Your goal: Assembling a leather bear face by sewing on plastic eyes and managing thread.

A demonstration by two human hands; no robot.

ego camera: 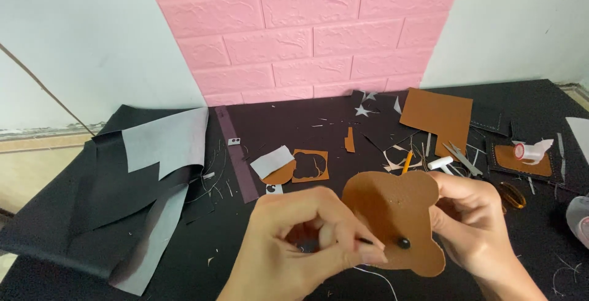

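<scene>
My right hand holds a brown bear-shaped leather piece by its right side, tilted up toward me. A small black bead sits on the piece near its lower middle. My left hand pinches a thin dark needle just left of the bead, its fingertips touching the leather. A white thread trails down below the piece.
On the black cloth lie a brown leather sheet, a brown square with a bear-shaped cut-out, thread snips, an orange pencil, a tape roll, folded black and grey fabric at left, and scattered scraps.
</scene>
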